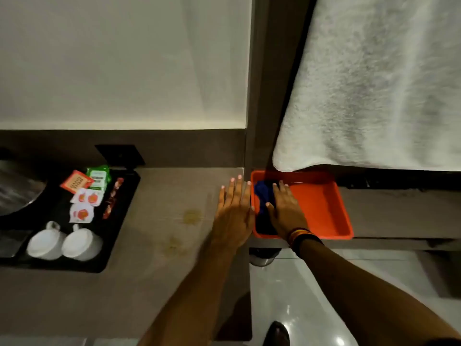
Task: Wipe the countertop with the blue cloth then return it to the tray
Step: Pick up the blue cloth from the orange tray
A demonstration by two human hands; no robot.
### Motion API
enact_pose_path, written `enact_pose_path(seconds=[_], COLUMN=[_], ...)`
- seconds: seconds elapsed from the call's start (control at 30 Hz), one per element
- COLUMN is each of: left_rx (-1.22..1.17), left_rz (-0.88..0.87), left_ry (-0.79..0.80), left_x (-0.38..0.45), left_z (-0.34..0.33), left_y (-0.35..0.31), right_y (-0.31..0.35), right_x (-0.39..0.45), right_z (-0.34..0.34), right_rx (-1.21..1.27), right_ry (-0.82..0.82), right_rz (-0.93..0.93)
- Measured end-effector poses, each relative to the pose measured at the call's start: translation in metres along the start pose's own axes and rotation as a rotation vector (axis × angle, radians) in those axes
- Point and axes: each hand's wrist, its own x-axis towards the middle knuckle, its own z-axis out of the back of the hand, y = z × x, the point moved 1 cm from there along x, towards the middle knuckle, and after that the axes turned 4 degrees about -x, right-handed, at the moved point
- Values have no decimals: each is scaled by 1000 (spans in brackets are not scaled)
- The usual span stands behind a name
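Note:
The blue cloth [264,196] lies bunched in the left end of the orange tray [324,208], which sits at the right of the brown countertop [162,196]. My right hand [287,211] rests flat on the cloth inside the tray, fingers spread, not closed around it. Just left of the tray's rim, my left hand [234,211] lies flat on the countertop with fingers apart, holding nothing. Yellowish stains [190,217] mark the countertop left of that hand.
A black tray [124,221] at the left holds two upturned white cups [64,242], tea sachets [86,196] and a metal kettle [17,188]. A white towel [374,83] hangs above the orange tray. Glossy floor and a shoe [277,333] show below the counter's edge.

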Motion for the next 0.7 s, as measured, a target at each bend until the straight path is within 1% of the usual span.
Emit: enact_pose_path(seconds=[0.03,0.13,0.2,0.33,0.43,0.57,0.63,0.7], left_rx=[5,49,23,-33,-35,-56,-64,-53], left_rz=[24,94,134,200,223,227,204,184], left_ry=[43,79,111,104,96,116,110,99], left_x=[4,15,18,19,20,20,14,2], left_z=[-9,-39,-55,-74,-75,-72,-64,-47], left_y=[1,10,10,12,12,13,13,16], right_y=[-5,-18,-20,-25,-23,-18,-16,-10], right_x=[8,34,48,63,63,68,68,64], right_z=[-9,-38,-56,-81,-91,-83,-69,-48], right_rx=[1,53,48,30,14,65,145,256], right_ry=[23,120,143,207,188,181,158,78], right_rz=[-13,-78,-108,-110,-130,-157,-147,-144])
